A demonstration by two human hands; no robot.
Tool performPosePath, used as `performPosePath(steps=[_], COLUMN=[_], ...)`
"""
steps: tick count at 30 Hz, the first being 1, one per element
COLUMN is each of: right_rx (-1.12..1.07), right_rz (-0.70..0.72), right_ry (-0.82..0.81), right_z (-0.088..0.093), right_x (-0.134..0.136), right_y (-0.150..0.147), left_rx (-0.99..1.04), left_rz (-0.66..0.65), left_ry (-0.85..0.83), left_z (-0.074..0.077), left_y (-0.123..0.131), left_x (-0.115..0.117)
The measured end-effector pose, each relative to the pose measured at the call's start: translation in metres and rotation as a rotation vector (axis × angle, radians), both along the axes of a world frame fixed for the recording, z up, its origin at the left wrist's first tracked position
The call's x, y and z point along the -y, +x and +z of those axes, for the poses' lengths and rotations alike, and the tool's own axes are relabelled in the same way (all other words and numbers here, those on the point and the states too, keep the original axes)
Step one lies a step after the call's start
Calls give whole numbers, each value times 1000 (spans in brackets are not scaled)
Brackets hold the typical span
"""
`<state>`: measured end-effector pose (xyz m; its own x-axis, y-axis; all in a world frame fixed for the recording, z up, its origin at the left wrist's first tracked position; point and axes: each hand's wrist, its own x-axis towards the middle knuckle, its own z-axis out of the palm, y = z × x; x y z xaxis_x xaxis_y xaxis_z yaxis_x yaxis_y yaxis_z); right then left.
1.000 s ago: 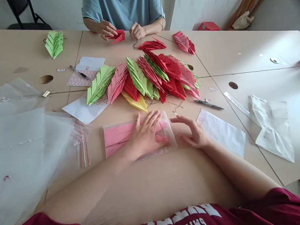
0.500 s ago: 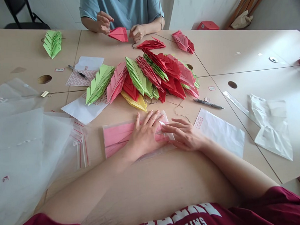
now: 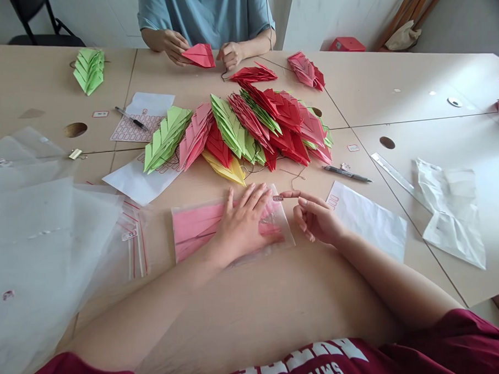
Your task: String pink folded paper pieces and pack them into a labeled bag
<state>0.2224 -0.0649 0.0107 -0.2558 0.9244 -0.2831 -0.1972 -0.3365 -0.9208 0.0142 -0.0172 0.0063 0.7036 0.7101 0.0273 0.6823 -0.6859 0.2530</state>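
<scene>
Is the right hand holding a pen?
No, the right hand carries only a small red-bordered label at its index fingertip.

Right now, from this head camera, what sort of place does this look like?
Probably a craft or packing workroom: folded paper pieces heaped on joined tables, clear zip bags, and sheets of small red-bordered labels.

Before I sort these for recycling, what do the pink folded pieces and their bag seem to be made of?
The pink folded pieces look like matte paper, with sharp creases. The bag under the left hand looks like thin clear plastic, glossy where it catches light.
</scene>
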Motion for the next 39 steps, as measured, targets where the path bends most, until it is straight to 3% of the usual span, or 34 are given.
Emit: performPosePath(steps=[6,11,29,39], right_rx=[-149,-183,-64,187], right_rz=[87,134,171,251], right_ry=[-257,-295,-219,-82], right_z=[0,4,7,9], right_x=[-9,-9,-9,-2], right_y=[6,3,-7,-12], left_rx=[-23,-24,-6,-5], left_rz=[9,19,11,21], left_ry=[21,28,30,34], left_z=[-2,-3,-2,-2], left_y=[0,0,0,0], left_x=[0,0,0,1])
